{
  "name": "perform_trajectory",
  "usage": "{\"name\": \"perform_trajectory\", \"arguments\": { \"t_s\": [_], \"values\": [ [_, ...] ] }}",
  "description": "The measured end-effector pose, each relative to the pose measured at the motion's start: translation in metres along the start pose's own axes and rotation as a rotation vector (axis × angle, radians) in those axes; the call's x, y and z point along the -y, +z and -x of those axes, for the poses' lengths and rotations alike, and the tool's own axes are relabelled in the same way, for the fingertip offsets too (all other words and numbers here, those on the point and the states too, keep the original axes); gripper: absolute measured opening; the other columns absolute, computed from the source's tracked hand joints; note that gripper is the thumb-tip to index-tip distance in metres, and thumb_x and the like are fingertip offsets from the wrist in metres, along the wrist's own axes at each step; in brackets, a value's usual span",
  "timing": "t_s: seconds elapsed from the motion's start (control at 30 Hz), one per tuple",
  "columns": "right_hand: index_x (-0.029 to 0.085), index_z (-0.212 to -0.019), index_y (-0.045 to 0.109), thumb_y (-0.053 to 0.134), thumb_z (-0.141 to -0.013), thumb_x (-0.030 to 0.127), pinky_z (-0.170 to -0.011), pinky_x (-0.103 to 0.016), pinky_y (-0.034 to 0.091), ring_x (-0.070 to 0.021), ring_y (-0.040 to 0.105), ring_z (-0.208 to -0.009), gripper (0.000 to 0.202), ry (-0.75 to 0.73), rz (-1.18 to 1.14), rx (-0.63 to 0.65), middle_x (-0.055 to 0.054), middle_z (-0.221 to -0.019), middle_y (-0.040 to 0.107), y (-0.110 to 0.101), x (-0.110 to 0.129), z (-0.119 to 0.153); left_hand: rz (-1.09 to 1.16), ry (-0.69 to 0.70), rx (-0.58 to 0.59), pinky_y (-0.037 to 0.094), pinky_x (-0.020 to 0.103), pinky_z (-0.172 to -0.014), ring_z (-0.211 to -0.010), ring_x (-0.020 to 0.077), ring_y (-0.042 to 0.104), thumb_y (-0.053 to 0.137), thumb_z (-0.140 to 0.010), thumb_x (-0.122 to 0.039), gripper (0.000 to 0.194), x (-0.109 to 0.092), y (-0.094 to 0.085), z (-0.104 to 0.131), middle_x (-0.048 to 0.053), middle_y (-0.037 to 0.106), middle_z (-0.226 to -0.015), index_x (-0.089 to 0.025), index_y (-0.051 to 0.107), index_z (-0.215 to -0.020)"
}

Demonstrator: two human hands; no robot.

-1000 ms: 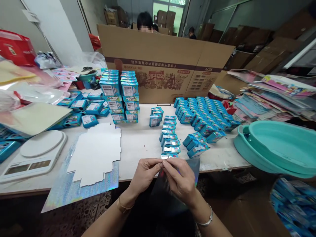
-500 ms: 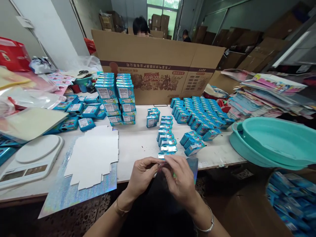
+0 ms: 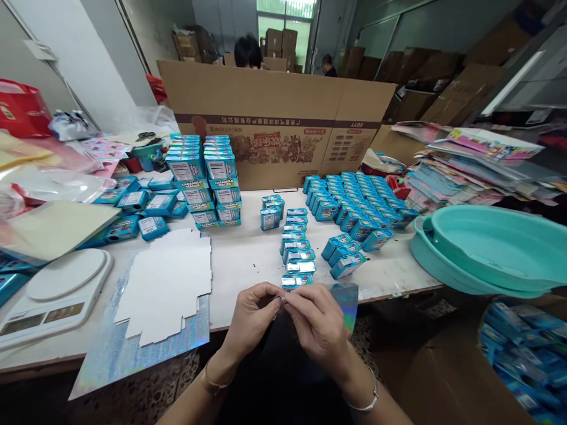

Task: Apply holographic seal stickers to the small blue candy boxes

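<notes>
Blue boxes [image 3: 299, 256] stand just beyond left hand [image 3: 250, 321] and right hand [image 3: 323, 324] (pinched, contents unclear).

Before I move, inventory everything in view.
Table: one, white, centre
Packs: many, blue, across table and lower right
Carton: one, brown, table's back
Boxes: several, brown, room's rear
Scale: one, white, far left
Card: stack, white, front left
Shiny sheets: two, iridescent, table's front
Basins: two, turquoise, right
Papers: many, multicoloured, back right
Bag: one, red, upper left
People: two, dark hair, behind carton
Bangles: two, gold and silver, lower centre
Left hand, right hand: two, bare, front centre; anything held unclear
</notes>
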State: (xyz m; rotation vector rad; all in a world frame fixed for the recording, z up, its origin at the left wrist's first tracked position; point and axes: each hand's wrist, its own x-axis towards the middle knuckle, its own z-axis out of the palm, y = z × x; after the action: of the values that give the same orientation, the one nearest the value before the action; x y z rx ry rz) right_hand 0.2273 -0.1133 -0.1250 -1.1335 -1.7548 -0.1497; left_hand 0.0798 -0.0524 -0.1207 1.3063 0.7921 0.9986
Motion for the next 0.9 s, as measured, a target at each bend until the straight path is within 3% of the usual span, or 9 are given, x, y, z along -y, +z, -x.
{"name": "perform_trajectory", "arguments": {
  "t_s": [0.13, 0.3, 0.43, 0.6, 0.73, 0.9],
  "values": [
    [0.018, -0.117, 0.067, 0.061, -0.087, 0.000, -0.080, -0.035, 0.057, -0.0211, 0.066, -0.096, 0.036, -0.157, 0.052, -0.078, -0.010, -0.102, 0.071, 0.000, -0.001, 0.001, 0.098, -0.069, 0.034, 0.049, 0.021, -0.062, -0.062, 0.0129, 0.061, 0.082, -0.072, -0.038, 0.024, -0.001, 0.001, -0.001, 0.003, 0.072, -0.067, -0.015, 0.074, -0.070],
    [0.018, -0.121, 0.064, 0.064, -0.090, 0.007, -0.075, -0.034, 0.058, -0.0196, 0.067, -0.088, 0.033, -0.005, -0.018, -0.020, -0.008, -0.097, 0.072, -0.002, 0.000, -0.002, 0.167, -0.106, 0.040, 0.048, 0.020, -0.063, -0.062, 0.0114, 0.060, 0.086, -0.069, -0.043, 0.031, 0.000, 0.000, -0.002, 0.002, 0.070, -0.065, -0.015, 0.074, -0.068],
    [0.018, -0.119, 0.065, 0.065, -0.089, 0.006, -0.078, -0.035, 0.058, -0.0203, 0.068, -0.092, 0.032, -0.087, 0.027, -0.022, -0.009, -0.100, 0.073, -0.002, -0.001, -0.001, 0.214, -0.164, 0.048, 0.047, 0.019, -0.059, -0.057, 0.0101, 0.058, 0.087, -0.067, -0.044, 0.033, 0.001, -0.001, -0.002, 0.001, 0.068, -0.062, -0.014, 0.073, -0.068],
    [0.017, -0.122, 0.063, 0.064, -0.093, 0.013, -0.075, -0.035, 0.059, -0.0209, 0.068, -0.089, 0.030, 0.024, 0.076, -0.004, -0.010, -0.099, 0.073, -0.004, -0.002, 0.000, 0.269, -0.197, 0.043, 0.047, 0.019, -0.063, -0.062, 0.0100, 0.059, 0.089, -0.066, -0.041, 0.028, 0.002, -0.001, -0.002, 0.000, 0.070, -0.067, -0.016, 0.077, -0.073],
    [0.018, -0.122, 0.065, 0.066, -0.089, 0.007, -0.072, -0.033, 0.057, -0.0200, 0.068, -0.084, 0.035, -0.093, 0.134, -0.029, -0.009, -0.095, 0.074, -0.006, -0.005, 0.002, 0.274, -0.186, 0.110, 0.048, 0.019, -0.071, -0.071, 0.0115, 0.062, 0.086, -0.071, -0.039, 0.024, 0.001, 0.000, -0.001, 0.003, 0.073, -0.073, -0.017, 0.081, -0.077],
    [0.015, -0.123, 0.065, 0.064, -0.086, 0.001, -0.073, -0.033, 0.058, -0.0210, 0.070, -0.089, 0.040, -0.195, 0.165, -0.054, -0.012, -0.098, 0.075, -0.009, -0.011, 0.007, 0.323, -0.259, 0.120, 0.047, 0.019, -0.066, -0.065, 0.0104, 0.060, 0.086, -0.071, -0.040, 0.026, 0.002, 0.001, 0.001, 0.002, 0.072, -0.069, -0.016, 0.080, -0.077]
  ]
}}
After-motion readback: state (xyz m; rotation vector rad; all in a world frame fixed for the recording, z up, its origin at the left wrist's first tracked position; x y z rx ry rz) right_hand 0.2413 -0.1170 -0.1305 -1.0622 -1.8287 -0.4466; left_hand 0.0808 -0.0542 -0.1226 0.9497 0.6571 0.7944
